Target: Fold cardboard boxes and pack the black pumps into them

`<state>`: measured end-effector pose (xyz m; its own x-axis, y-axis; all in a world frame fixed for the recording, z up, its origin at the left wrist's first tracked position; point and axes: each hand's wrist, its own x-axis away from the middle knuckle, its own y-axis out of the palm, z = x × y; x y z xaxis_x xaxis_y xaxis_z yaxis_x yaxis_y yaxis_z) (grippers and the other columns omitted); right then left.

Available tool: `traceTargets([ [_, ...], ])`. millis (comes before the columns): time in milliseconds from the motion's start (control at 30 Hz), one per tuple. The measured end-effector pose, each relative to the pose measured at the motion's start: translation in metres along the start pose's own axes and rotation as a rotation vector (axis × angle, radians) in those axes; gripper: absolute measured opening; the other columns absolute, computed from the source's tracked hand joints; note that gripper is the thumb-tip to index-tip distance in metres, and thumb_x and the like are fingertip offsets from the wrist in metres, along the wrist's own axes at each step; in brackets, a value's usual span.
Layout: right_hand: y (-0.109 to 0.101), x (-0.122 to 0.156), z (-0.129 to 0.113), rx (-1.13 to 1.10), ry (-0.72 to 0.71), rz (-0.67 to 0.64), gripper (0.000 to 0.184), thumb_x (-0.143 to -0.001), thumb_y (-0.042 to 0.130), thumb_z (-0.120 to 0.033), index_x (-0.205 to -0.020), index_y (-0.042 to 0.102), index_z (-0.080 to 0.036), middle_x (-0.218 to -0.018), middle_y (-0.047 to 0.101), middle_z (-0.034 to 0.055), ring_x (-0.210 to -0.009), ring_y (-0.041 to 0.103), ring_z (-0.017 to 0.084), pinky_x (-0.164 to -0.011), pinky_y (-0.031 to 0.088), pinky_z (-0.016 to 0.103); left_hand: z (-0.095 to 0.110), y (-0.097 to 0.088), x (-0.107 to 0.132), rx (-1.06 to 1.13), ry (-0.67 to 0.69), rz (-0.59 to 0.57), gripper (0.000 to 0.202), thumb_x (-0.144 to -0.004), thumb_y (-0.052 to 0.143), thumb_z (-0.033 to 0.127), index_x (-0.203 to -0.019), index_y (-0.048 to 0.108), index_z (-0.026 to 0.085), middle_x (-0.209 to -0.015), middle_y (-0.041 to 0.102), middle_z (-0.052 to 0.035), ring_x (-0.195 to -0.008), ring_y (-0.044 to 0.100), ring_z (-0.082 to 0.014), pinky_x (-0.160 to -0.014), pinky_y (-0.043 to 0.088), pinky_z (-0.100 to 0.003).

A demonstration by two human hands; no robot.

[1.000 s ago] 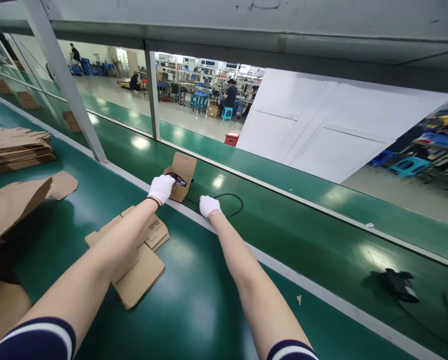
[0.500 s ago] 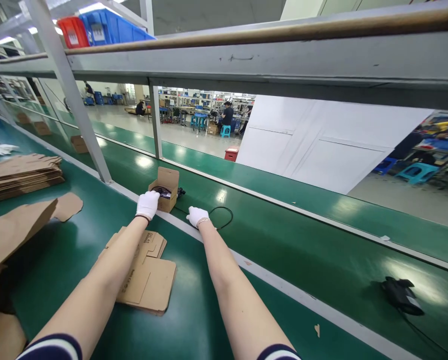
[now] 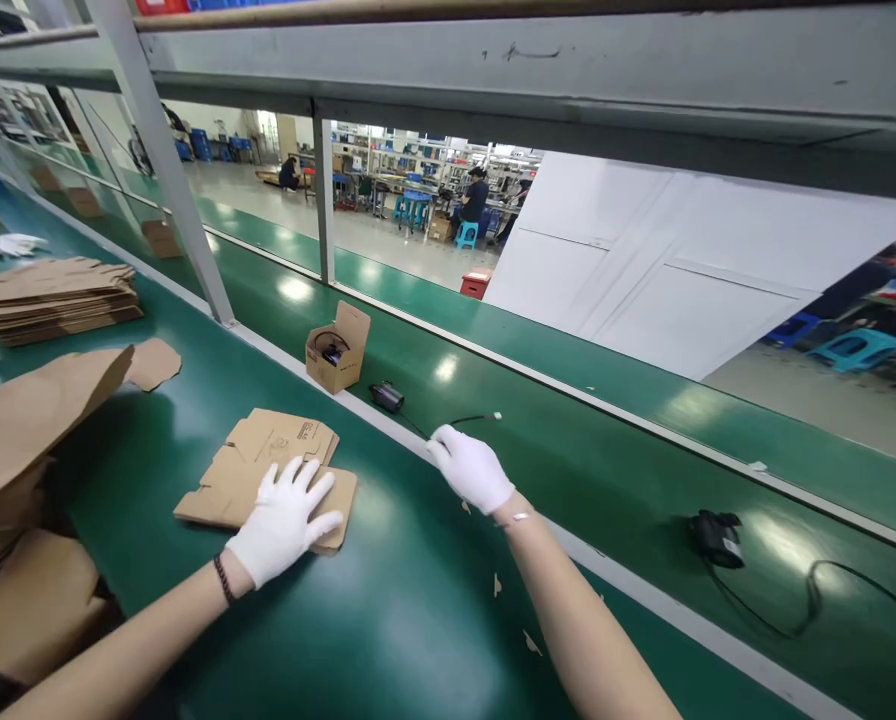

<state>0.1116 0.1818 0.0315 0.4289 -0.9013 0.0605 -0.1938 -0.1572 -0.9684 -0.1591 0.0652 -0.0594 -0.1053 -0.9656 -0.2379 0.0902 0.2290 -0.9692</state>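
My left hand [image 3: 284,518], in a white glove, lies flat with fingers spread on a flattened cardboard box blank [image 3: 268,470] on the green bench. My right hand [image 3: 472,468], also gloved, is closed on a thin black cable [image 3: 464,420] at the white strip beside the conveyor. The cable runs to a small black plug-like part [image 3: 387,396]. Farther back on the belt an open small carton [image 3: 336,349] holds a coiled black cable.
A stack of flat cartons [image 3: 58,298] and loose cardboard pieces [image 3: 35,410] lie at the left. Another black adapter with cable [image 3: 716,538] rests on the conveyor [image 3: 605,470] at the right. A metal post [image 3: 170,180] stands behind. People work at distant benches.
My left hand left the open carton and came back onto the flat box blank. My right hand drew back along the belt edge with the cable; the carton moved away to the left.
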Motion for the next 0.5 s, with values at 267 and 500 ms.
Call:
traceTargets([
  [267,0.005,0.184,0.022,-0.143,0.069,-0.131,0.025,-0.092,0.037,-0.032,-0.075,0.054,-0.024,-0.072,0.064,-0.0008,-0.064,0.059,0.015,-0.062,0.039,0.025,-0.047,-0.017,0.046,0.375,0.143,-0.173,0.035,-0.087,0.044,0.049,-0.085,0.074,0.030,-0.121,0.069,-0.0008,-0.129,0.049,-0.0260,-0.116,0.026,-0.049],
  [500,0.013,0.297,0.042,-0.157,0.444,-0.278,0.019,-0.082,0.040,-0.027,-0.064,0.046,-0.024,-0.063,0.060,-0.0012,-0.061,0.057,0.016,-0.059,0.039,0.026,-0.084,-0.027,0.011,0.100,-0.447,-0.033,0.062,-0.073,0.044,0.070,-0.106,0.064,0.021,-0.120,0.066,-0.0129,-0.122,0.052,-0.0422,-0.099,0.044,-0.055],
])
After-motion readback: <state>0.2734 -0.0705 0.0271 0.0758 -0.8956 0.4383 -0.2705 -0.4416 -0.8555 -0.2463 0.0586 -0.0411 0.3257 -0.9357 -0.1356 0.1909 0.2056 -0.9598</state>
